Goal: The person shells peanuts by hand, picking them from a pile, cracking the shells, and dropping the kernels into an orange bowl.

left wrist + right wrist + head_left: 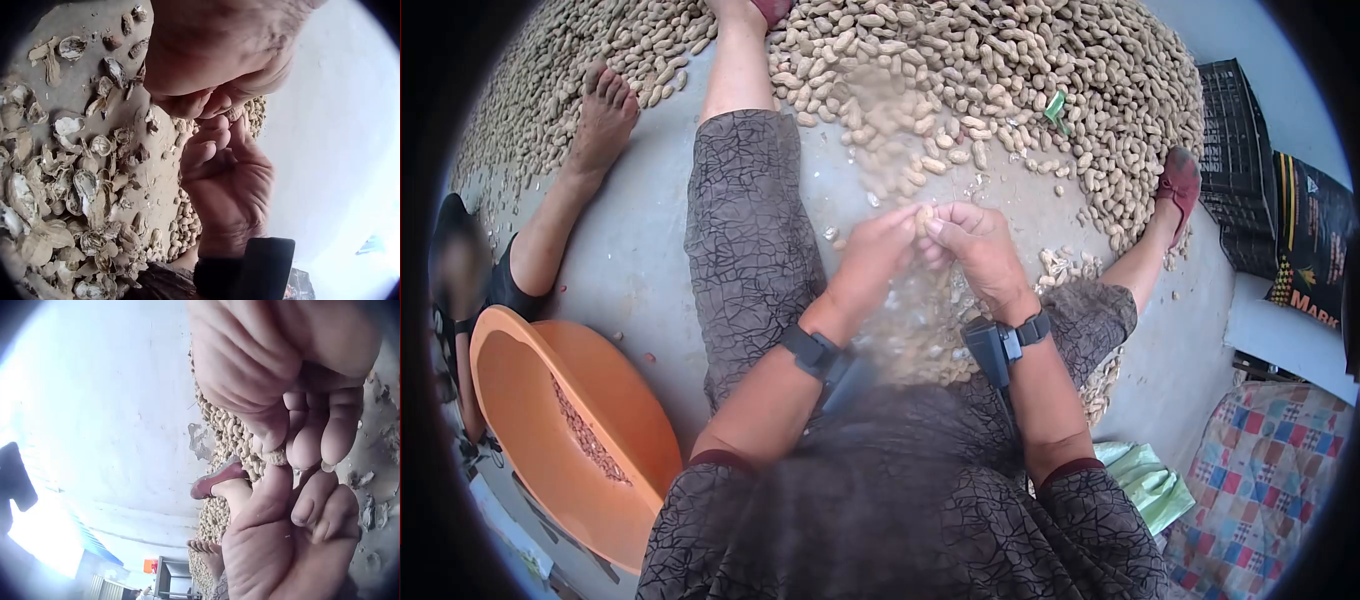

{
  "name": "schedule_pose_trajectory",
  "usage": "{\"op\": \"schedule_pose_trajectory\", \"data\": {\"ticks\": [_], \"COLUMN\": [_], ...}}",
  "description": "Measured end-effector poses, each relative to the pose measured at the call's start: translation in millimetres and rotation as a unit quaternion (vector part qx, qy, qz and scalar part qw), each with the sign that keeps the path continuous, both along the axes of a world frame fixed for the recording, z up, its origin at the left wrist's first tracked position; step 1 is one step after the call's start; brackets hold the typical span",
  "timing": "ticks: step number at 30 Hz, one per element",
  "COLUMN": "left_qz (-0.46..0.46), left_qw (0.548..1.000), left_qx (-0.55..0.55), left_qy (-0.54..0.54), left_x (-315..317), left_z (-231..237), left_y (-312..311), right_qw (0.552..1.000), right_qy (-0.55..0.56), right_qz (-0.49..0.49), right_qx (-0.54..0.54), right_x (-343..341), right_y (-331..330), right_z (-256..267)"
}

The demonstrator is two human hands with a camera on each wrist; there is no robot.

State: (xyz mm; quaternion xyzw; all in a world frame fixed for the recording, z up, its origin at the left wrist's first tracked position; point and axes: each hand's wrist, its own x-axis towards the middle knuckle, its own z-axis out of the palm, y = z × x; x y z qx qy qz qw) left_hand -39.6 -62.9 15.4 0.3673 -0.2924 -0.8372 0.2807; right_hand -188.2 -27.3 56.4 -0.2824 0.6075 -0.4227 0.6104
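A single peanut in its shell (924, 218) is held between the fingertips of both hands, above the floor between the person's legs. My left hand (875, 250) pinches it from one side, while the right hand (985, 250) grips the other with thumb and fingers. The right wrist view shows the peanut (275, 456) at the meeting thumb tips, partly covered by them. In the left wrist view, the fingers hide most of it. Below the hands lie broken peanut shells (87, 187), many split into halves.
A large heap of unshelled peanuts (1000, 70) spreads across the far floor. An orange basin (625, 370) with reddish kernels (585, 430) stands at the left, near another person's bare foot (605, 115). A black crate (1235, 160), a green sack (1145, 485) and a patterned cloth (1270, 480) are at the right.
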Motion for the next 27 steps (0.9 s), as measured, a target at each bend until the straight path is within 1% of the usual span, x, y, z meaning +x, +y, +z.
{"op": "schedule_pose_trajectory", "data": {"ticks": [1, 2, 3, 4, 5, 7, 9, 10, 12, 13, 14, 15, 16, 17, 18, 19, 20, 22, 25, 27], "left_qz": [-0.014, -0.016, -0.03, -0.043, -0.044, -0.035, -0.021, -0.006, 0.0, 0.005, 0.004, -0.024, -0.051, -0.052, -0.073, -0.095, -0.096, -0.132, -0.157, -0.162], "left_qw": [1.0, 1.0, 0.999, 0.998, 0.998, 0.997, 0.998, 0.998, 0.998, 0.998, 0.998, 0.998, 0.997, 0.997, 0.994, 0.991, 0.991, 0.986, 0.982, 0.981], "left_qx": [-0.006, -0.005, -0.028, -0.05, -0.05, -0.055, -0.053, -0.052, -0.056, -0.061, -0.061, -0.062, -0.064, -0.064, -0.072, -0.08, -0.079, -0.088, -0.093, -0.095], "left_qy": [0.014, 0.014, 0.019, 0.023, 0.022, -0.031, -0.031, -0.032, -0.019, -0.005, -0.005, 0.002, 0.009, 0.01, 0.029, 0.048, 0.047, 0.051, 0.049, 0.048], "left_x": [1, 3, 5, 7, 6, 3, 0, 0, 1, 1, 1, -1, -3, -4, -4, -4, -3, 0, 4, 4], "left_z": [1, 2, 2, 3, 4, 8, 9, 9, 9, 9, 10, 12, 14, 16, 19, 22, 25, 30, 28, 20], "left_y": [1, 2, 3, 4, 5, 7, 6, 7, 6, 7, 7, 6, 6, 7, 8, 10, 10, 9, 10, 13], "right_qw": [1.0, 1.0, 0.998, 0.998, 0.999, 0.999, 0.999, 0.999, 0.978, 0.978, 0.989, 0.993, 0.993, 0.995, 0.99, 0.99, 0.99, 0.989, 0.987, 0.981], "right_qy": [-0.001, -0.025, -0.049, -0.049, -0.039, -0.028, 0.019, 0.019, 0.196, 0.195, 0.115, 0.036, 0.038, -0.045, -0.129, -0.129, -0.136, -0.143, -0.151, -0.187], "right_qz": [-0.002, -0.017, -0.031, -0.032, -0.029, -0.027, -0.032, -0.032, -0.06, -0.06, -0.073, -0.087, -0.089, -0.06, -0.031, -0.032, -0.031, -0.029, -0.019, -0.021], "right_qx": [0.0, 0.004, 0.008, 0.008, -0.002, -0.012, -0.009, -0.008, -0.039, -0.039, -0.057, -0.075, -0.074, -0.059, -0.043, -0.042, -0.036, -0.031, -0.046, -0.048], "right_x": [0, -2, -4, -5, -6, -5, -1, 0, 3, 6, 9, 10, 10, 11, 11, 10, 9, 8, 8, 9], "right_y": [3, 7, 10, 13, 15, 17, 18, 18, 16, 16, 17, 20, 22, 24, 26, 28, 30, 32, 34, 34], "right_z": [-2, -6, -10, -13, -15, -16, -15, -13, -8, -5, -3, 0, 4, 9, 10, 9, 7, 6, 10, 11]}}
